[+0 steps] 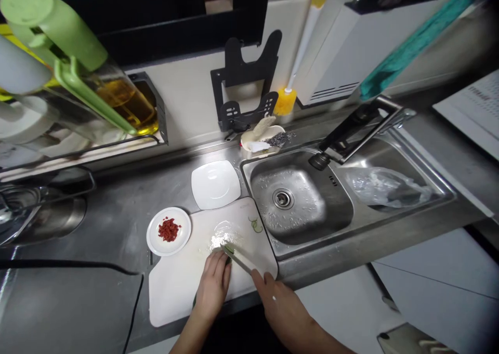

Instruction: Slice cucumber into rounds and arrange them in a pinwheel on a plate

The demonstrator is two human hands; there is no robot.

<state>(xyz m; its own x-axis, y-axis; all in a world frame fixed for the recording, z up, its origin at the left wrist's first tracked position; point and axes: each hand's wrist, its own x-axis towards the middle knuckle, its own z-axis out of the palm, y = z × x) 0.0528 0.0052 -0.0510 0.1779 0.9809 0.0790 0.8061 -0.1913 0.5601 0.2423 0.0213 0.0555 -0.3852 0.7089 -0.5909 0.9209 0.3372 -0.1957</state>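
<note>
A green vegetable [230, 248] is held steady, apparently for slicing, on a white board [171, 291] at the frame's lower centre, the left hand [212, 284] clamped over it; a knife [240, 263] is gripped in the right hand [283, 304].

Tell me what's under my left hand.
Your left hand is over a green vegetable; dark green shows by the fingertips and beside the wrist. The white cutting board lies beneath. Whatever is under the palm is covered.
</note>
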